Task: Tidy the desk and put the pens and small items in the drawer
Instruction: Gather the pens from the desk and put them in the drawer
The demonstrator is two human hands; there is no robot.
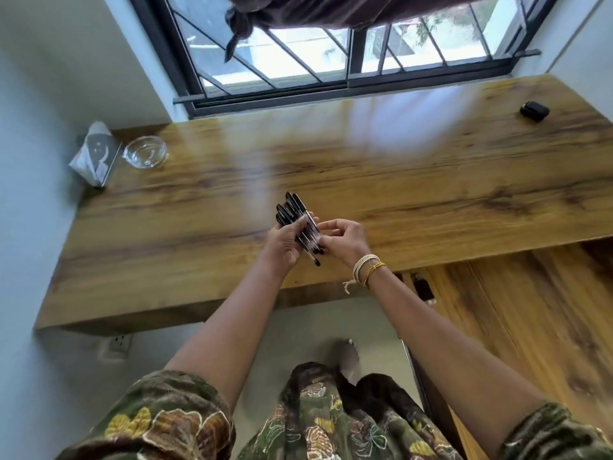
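A bundle of several black-capped pens (pixel 300 220) is held over the middle of the wooden desk (pixel 431 194), caps pointing away from me. My left hand (pixel 283 242) is wrapped around the bundle from the left. My right hand (pixel 343 237) touches the pens' lower ends with its fingertips; string bracelets circle its wrist. An open wooden drawer (pixel 530 327) lies below the desk edge at the right, with a small dark object (pixel 423 288) in its near corner. A small black case (pixel 534 110) sits at the desk's far right.
A glass bowl (pixel 146 151) and a tissue box (pixel 96 154) stand at the desk's far left corner. A barred window (pixel 331 51) runs behind the desk. A wall socket (pixel 117 345) is under the desk at left.
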